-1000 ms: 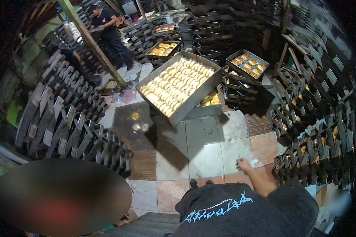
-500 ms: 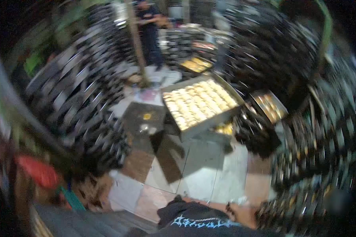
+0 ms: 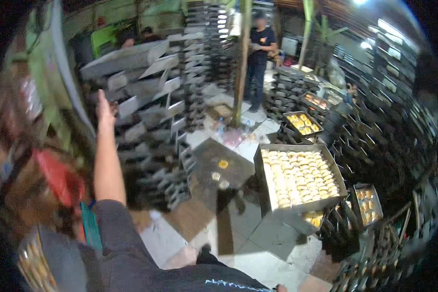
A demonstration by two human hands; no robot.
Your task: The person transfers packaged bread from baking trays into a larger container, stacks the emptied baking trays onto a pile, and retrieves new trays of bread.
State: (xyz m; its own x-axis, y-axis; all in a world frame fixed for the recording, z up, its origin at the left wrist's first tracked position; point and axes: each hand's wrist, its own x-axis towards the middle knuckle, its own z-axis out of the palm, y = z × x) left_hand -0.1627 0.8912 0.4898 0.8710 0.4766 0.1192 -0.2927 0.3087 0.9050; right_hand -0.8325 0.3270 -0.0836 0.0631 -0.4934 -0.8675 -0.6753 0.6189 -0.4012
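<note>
My left hand [image 3: 106, 108] is stretched far out to the left with its fingers extended and apart. It is beside a tall stack of dark metal baking trays [image 3: 153, 104], close to the tray edges; whether it touches them I cannot tell. Nothing shows in its grasp. My right hand is not in view. To the right of the middle, a large deep metal tray [image 3: 346, 187] holds rows of pale rolls [image 3: 301, 177].
A person [image 3: 262, 53] stands beyond a wooden post [image 3: 242, 63]. Smaller trays of golden pastries [image 3: 304, 124] and browned buns [image 3: 367, 207] lie near the stacks on the right. A dark flat board [image 3: 214, 158] rests on the tiled floor [image 3: 248, 260]. A red plastic bag [image 3: 58, 180] hangs left.
My left arm has come into view, reaching out to the left. The camera has turned left and up, so the large tray sits farther right and lower.
</note>
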